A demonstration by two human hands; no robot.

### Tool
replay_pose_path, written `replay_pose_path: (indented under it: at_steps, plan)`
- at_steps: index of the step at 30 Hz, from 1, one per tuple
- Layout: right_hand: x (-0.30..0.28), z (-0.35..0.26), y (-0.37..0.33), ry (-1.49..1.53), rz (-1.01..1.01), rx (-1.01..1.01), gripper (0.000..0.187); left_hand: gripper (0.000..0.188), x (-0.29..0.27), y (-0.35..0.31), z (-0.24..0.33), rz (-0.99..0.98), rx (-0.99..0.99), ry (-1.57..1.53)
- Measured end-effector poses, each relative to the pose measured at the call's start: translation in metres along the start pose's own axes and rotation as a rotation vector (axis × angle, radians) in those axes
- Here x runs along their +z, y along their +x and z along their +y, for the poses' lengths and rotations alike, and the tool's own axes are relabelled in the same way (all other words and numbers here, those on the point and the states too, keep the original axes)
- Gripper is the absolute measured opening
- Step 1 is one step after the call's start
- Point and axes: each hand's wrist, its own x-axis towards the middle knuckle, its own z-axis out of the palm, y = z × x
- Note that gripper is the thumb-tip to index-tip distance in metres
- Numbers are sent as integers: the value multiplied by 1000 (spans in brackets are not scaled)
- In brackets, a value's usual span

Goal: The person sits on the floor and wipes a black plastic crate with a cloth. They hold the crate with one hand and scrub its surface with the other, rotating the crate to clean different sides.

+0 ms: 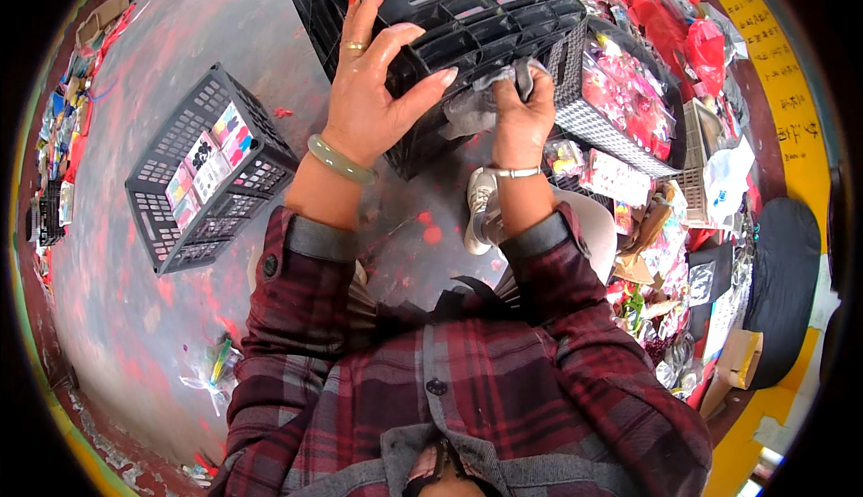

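A black plastic crate (503,25) is tipped up in front of me, its ribbed side and slotted panel showing. My left hand (373,93) rests against the crate's near left edge, fingers spread apart, a ring on one finger and a green bangle at the wrist. Pinched in my right hand (524,115) is a crumpled grey cloth (476,106), which lies against the crate's ribbed side. Part of the cloth is hidden behind the fingers.
On the left floor stands another black crate (166,151) with colourful packets inside. To the right, a woven grey basket (620,128) holds pink packages. Heaps of packaged goods line the right side beside a black cushion-like pad (784,290). A plastic-wrapped item (216,371) lies at lower left.
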Motion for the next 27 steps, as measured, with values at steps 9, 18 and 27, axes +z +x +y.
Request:
replay_pose_path:
  at_steps: [9,18,27]
  plan:
    - [17,-31,13,10,-11,257,35,43,4,1,-2,27,1,-30]
    - [17,-26,19,236,-34,263,36,40,3,2,0,38,-4,-19]
    - [-26,0,16,279,7,470,15,39,0,0,0,46,8,-21]
